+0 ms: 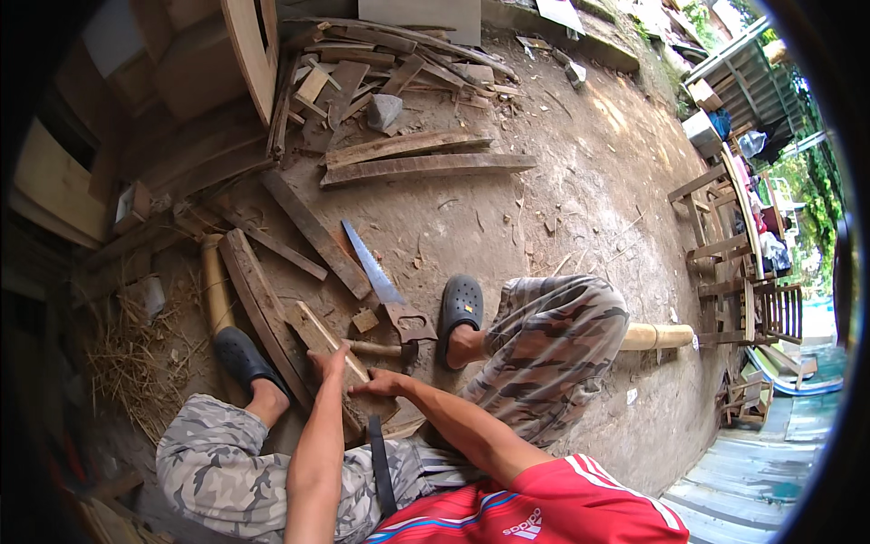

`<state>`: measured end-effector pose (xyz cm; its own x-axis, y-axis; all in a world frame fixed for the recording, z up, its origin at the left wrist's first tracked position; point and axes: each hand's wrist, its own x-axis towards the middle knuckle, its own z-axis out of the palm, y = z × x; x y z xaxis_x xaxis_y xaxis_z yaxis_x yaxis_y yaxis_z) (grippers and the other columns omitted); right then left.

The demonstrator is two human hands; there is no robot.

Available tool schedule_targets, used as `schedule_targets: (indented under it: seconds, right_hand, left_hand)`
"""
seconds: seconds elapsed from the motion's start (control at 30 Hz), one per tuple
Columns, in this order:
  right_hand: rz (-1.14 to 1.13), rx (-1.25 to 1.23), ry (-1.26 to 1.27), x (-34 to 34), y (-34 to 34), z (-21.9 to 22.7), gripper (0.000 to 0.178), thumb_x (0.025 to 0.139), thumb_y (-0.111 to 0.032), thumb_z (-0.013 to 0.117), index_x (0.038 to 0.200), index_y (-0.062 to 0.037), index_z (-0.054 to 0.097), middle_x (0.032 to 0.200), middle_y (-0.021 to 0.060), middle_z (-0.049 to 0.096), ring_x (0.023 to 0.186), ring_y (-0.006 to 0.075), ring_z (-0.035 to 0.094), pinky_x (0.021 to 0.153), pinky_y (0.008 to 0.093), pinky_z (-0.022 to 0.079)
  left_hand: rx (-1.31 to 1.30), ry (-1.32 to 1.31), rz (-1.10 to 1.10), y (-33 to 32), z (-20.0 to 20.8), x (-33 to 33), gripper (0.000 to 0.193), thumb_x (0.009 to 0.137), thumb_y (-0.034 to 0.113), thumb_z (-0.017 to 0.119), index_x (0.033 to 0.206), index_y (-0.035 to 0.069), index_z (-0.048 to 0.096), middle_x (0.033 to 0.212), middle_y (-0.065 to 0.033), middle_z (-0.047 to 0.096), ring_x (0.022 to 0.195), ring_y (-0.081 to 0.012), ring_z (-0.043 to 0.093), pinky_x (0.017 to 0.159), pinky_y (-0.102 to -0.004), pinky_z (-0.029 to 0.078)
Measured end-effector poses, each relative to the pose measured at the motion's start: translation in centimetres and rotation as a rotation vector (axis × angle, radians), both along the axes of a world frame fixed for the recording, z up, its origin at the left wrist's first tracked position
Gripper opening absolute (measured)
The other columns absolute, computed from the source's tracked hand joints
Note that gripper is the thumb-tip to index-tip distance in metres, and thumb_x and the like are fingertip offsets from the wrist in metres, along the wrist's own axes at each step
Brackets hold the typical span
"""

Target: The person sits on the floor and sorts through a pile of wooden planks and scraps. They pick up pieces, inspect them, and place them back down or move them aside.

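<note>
At lower ctr., a short plank point(316, 328) is held by the L grip point(328, 364), w/ its near end touched by the R grip point(381, 383), whose closure can't be told. Nearby, on the dirt floor point(562, 227), a hammer point(376, 348) is seen just beside a saw point(370, 267).

Short wooden plank point(316, 329): narrow, straight, pale-faced; slanted, far end leftward, between shoes point(463, 304).
</note>
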<state>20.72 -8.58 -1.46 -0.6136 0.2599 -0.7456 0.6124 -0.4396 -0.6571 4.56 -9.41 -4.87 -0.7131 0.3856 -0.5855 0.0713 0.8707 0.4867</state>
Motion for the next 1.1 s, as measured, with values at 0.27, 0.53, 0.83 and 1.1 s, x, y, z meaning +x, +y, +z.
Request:
schedule_targets:
  seconds: [0.27, 0.53, 0.83, 1.1]
  right_hand:
    - [0.314, 0.377, -0.242, 0.5, -3.1, -4.2, 0.084, 0.075, -0.069, 0.064, 0.125, -0.0015, 0.059, 0.113, 0.0258, 0.066, 0.109, 0.0383, 0.063, 0.095, 0.0437, 0.049]
    - [0.475, 0.410, -0.197, 0.2, -1.8, -1.9, 0.063, 0.081, -0.045, 0.064, 0.132, -0.0091, 0.056, 0.118, 0.0193, 0.067, 0.111, 0.0351, 0.063, 0.094, 0.0437, 0.051]
    - [0.339, 0.525, -0.309, 3.5, 0.8, -1.4, 0.062, 0.086, -0.044, 0.060, 0.130, -0.0004, 0.053, 0.116, 0.0270, 0.064, 0.110, 0.0409, 0.061, 0.094, 0.0475, 0.049]
    - [0.313, 0.536, -0.400, 4.8, 2.2, -1.2, 0.060, 0.088, -0.045, 0.060, 0.127, -0.0004, 0.054, 0.118, 0.0262, 0.064, 0.112, 0.0403, 0.061, 0.095, 0.0473, 0.050]
  left_hand:
    - [-0.136, 0.059, 0.005, -1.6, 2.2, 3.1, 0.115, 0.066, 0.033, 0.083, 0.148, -0.012, 0.015, 0.143, -0.0346, 0.039, 0.132, -0.0422, 0.045, 0.112, -0.0414, 0.036]
    - [-0.049, 0.139, -0.006, -2.9, -1.4, 2.2, 0.122, 0.066, 0.033, 0.085, 0.151, -0.008, 0.008, 0.150, -0.0331, 0.028, 0.137, -0.0416, 0.037, 0.114, -0.0428, 0.033]
    - [-0.149, 0.171, 0.009, -1.7, 0.5, 2.8, 0.119, 0.065, 0.027, 0.084, 0.152, 0.000, 0.006, 0.141, -0.0307, 0.038, 0.129, -0.0436, 0.044, 0.107, -0.0483, 0.039]
    - [-0.315, 0.281, -0.139, -0.6, 1.5, 2.5, 0.119, 0.070, 0.027, 0.079, 0.155, 0.006, -0.001, 0.141, -0.0187, 0.036, 0.129, -0.0361, 0.040, 0.106, -0.0474, 0.035]
